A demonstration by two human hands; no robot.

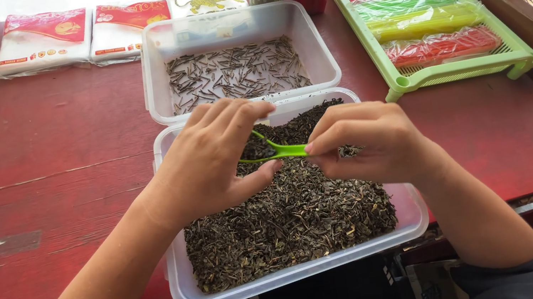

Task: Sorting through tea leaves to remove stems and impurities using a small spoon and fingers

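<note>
Two hands work green tweezers over a tub of dark dried leaves at the red table's [51, 156] near edge.

The near tub's [186, 296] front rim overhangs that edge; its far wall is hidden behind the hands. A second tub [155, 67] of thin stems sits just beyond. The left hand [207, 163] curls over the tweezers [279, 149], hiding their tip; the right hand [370, 143] pinches their other end.
</note>
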